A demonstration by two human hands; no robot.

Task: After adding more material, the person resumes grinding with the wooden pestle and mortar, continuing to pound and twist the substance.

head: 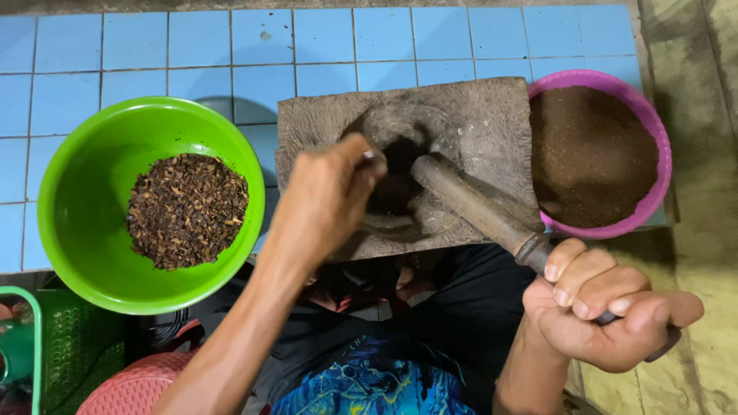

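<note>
Stone mortar (477, 123) sits dead centre on the blue tiled counter (115, 54). Right hand (607, 307) is wrapped tight around the pestle (480, 207), whose tip rests in the mortar's hollow. Left hand (327, 196) reaches into that hollow, fingers bunched narrow; can't tell if it's pinching anything. Green bowl (84, 200) of dark chopped bits left of the mortar, pink bowl (653, 123) of brown powder right of it.

Mortar (477, 131) between bowl (84, 200) left, basin (653, 146) right.
</note>
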